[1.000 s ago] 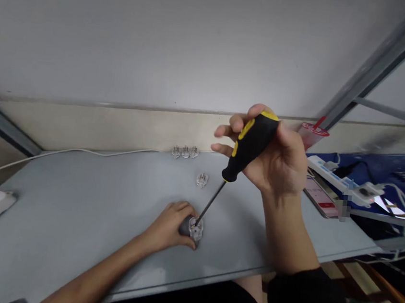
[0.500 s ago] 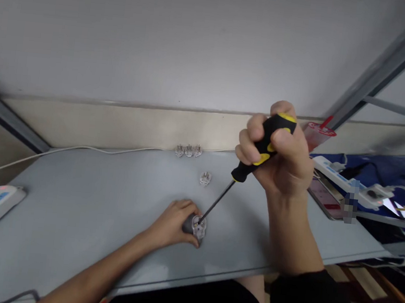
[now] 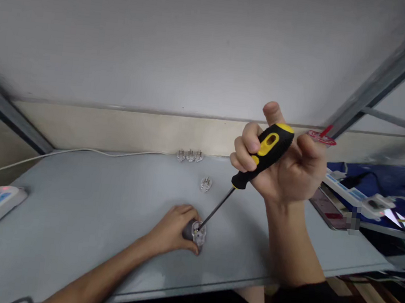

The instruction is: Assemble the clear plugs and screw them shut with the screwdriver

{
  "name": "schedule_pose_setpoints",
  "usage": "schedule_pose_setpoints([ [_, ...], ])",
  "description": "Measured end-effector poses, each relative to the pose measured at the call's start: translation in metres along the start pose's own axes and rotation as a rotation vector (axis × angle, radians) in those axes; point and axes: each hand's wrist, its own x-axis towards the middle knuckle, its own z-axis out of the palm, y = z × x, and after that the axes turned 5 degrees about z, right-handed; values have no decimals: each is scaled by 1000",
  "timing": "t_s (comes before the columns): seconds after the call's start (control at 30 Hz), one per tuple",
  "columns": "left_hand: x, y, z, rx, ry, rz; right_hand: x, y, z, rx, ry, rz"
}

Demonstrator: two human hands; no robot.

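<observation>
Yellow and black screwdriver (image 3: pixel 264 152) is pinched in the right hand (image 3: pixel 292 175), with the fingers curled on its handle, and the thin tip touches the front of a clear plug (image 3: pixel 199 235) on the gray table (image 3: pixel 92 198). The left hand (image 3: pixel 170 230) is closed on the plug's back, keeping it still. Turning the tip looks like the next need.

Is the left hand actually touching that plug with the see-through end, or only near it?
Touching: the head view shows the left hand curled over the dark grey back of the plug, with its fingers resting directly on it.
</observation>
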Motion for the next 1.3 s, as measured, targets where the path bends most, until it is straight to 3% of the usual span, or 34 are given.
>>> schedule_pose_setpoints([
  [0.17,0,1,0,-11,-3,-17,-3,-2,4,-126,19,-63],
  [0.3,1,-1,2,-16,8,-28,-5,3,13,-36,31,-93],
  [0.5,1,-1,1,-24,11,-45,-4,-5,5,-13,-137,1],
  [0.63,2,2,-2,-38,4,-63,-9,-9,7,-118,-55,-34],
  [0.83,2,0,0,-34,6,-41,-7,3,20,-153,133,-156],
  [1.03,-1,0,1,4,23,-8,-10,-5,19,-272,47,-6],
  [1.2,-2,6,-1,56,14,-33,-24,-16,35,-770,300,-107],
  [1.3,-2,12,0,110,20,-51,-26,-13,40,-1052,536,-335],
])
